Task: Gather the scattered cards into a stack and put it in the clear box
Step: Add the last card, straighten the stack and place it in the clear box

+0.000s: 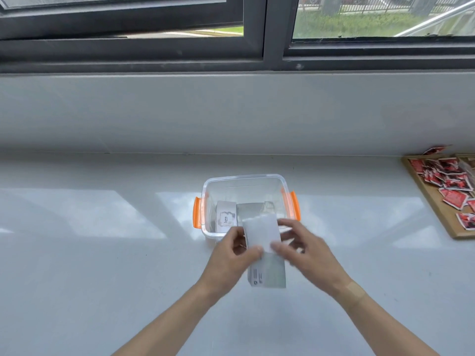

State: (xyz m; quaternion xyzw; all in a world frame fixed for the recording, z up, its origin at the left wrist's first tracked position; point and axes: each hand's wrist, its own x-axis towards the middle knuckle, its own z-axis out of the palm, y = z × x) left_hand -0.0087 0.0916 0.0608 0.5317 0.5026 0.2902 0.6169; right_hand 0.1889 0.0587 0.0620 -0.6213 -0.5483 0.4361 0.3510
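Note:
Both my hands hold a stack of white cards [262, 236] just in front of the clear box [244, 179], over its near rim. My left hand [231, 258] grips the stack's left edge and my right hand [303, 250] grips its right side. A grey-and-white card [270, 274] hangs below the stack, between my hands. The clear box has orange latches on both sides. Inside it lie a white card printed "love" [226, 218] and a grey card [250, 210].
The white countertop [102, 253] runs up to a low wall under a dark-framed window. At the far right a wooden board [437, 214] carries several red-and-white packets [452, 181].

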